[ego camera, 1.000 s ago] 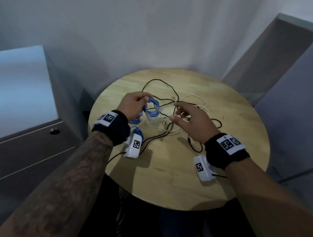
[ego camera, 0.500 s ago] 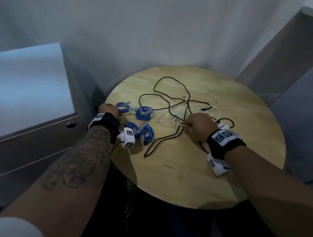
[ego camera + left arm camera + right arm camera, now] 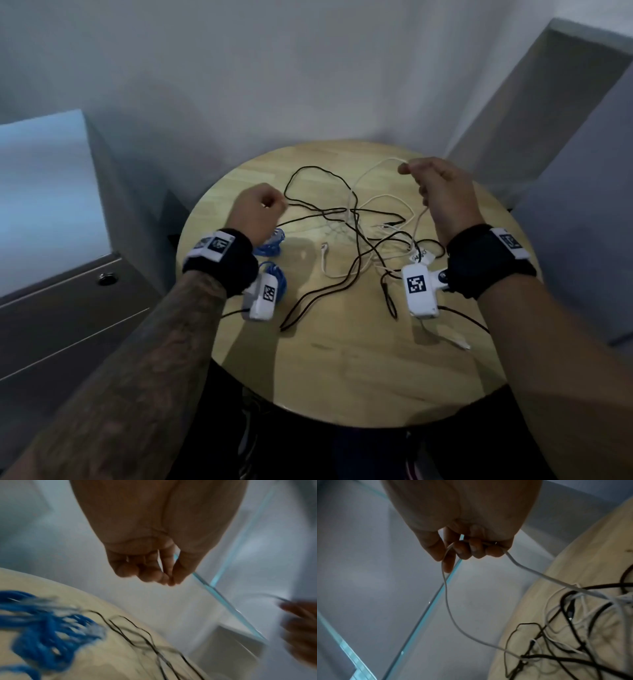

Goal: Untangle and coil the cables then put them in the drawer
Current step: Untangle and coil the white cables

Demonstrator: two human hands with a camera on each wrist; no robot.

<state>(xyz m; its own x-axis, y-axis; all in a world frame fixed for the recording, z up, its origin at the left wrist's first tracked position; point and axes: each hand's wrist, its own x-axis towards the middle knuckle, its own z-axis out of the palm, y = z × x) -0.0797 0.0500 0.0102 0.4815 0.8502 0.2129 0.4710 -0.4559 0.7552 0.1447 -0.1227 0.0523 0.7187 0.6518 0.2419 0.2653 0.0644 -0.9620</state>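
My right hand (image 3: 411, 170) is raised over the far right of the round wooden table (image 3: 342, 370). It grips a white cable (image 3: 371, 171), which runs through its curled fingers (image 3: 467, 550) and hangs down to the tangle as a white cable (image 3: 448, 608). A long black cable (image 3: 356, 253) lies looped through the white one. My left hand (image 3: 274, 204) hovers at the tangle's left edge, fingers curled (image 3: 154, 574), with nothing seen in it. Two blue coiled cables (image 3: 273, 244) lie under my left wrist, blurred in the left wrist view (image 3: 42, 628).
A grey drawer cabinet (image 3: 68, 308) with a round lock (image 3: 108, 278) stands left of the table, its drawers closed. A grey wall is behind, and a grey panel (image 3: 548, 102) stands at the right. A loose white plug end (image 3: 324, 246) lies mid-table.
My left hand let go of the blue coils and moved to the tangle's left edge. My right hand lifted the white cable up and away toward the far right.
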